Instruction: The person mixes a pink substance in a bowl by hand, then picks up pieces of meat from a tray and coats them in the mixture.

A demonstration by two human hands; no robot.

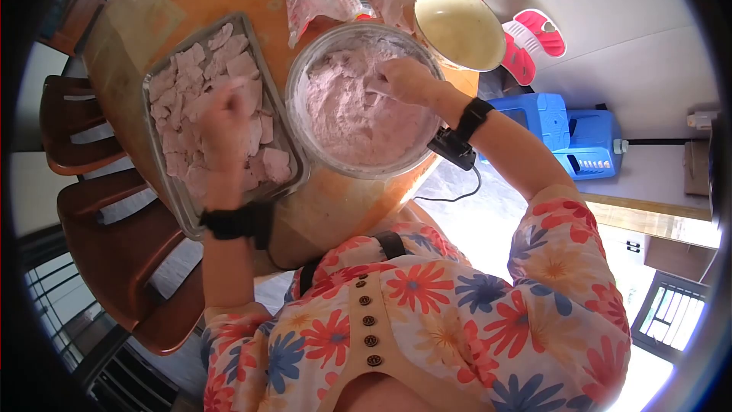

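Observation:
A metal tray (pixel 278 111) on the left holds many flat, pale pink pieces (pixel 179 80). My left hand (pixel 225 118) is over these pieces, blurred by motion, and I cannot make out its fingers. To the right of the tray stands a round metal bowl (pixel 335 165) with pale pink powder (pixel 343 118) in it. My right hand (pixel 408 82) is at the bowl's upper right, over the powder, its fingers closed on something pale that I cannot make out.
Behind the bowl lies a clear plastic bag (pixel 324 0) with pink contents. A cream basin (pixel 461 27) stands at the back right of the wooden table (pixel 335 210). Wooden chairs (pixel 114 244) are on the left, blue containers (pixel 595 141) on the right.

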